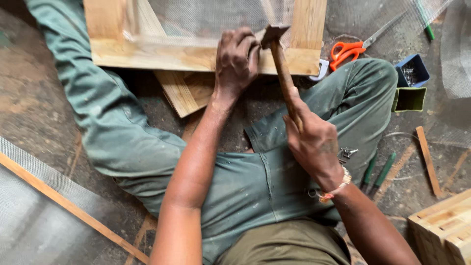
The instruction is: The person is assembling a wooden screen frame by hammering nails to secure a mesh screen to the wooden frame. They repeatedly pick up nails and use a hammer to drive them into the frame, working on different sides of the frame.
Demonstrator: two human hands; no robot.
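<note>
A wooden frame (147, 54) covered with fine wire mesh (211, 17) lies on the floor between my legs. My left hand (236, 59) rests on its lower rail, fingers curled, pinching something small that I cannot make out. My right hand (314, 145) grips the wooden handle of a hammer (280, 64). The hammer's metal head hangs just above the rail, right beside my left fingers.
Orange-handled scissors (351, 49) lie at the upper right. Close by are a blue box of small nails (412, 71) and a green box (408, 99). Loose nails (346, 153) rest on my thigh. Wood strips (428, 159), two green-handled tools (382, 172), a mesh panel (34, 196) and a wooden crate (444, 230) surround me.
</note>
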